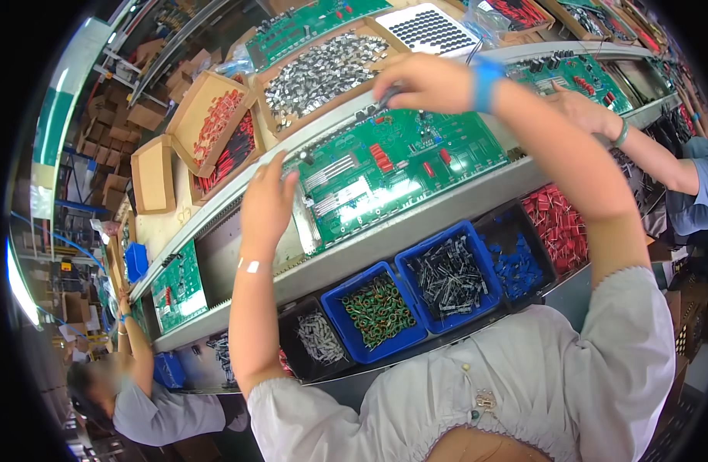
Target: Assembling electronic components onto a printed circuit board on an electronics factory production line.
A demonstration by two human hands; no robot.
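A long conveyor rail (415, 223) runs from near left to far right and carries the green circuit board (392, 165), whose long axis follows the rail. The board lies between the hands. The right hand (427, 81) hovers over its far edge, fingers pinched on a small dark component (386, 95). The left hand (268, 202) is at the board's left end, fingers spread and empty, touching or just over the edge. Beyond the right hand sits a cardboard box of metal parts (323, 73). Blue bins (446, 277) of components line the near side. A neighbour's hand (581, 108) works farther right.
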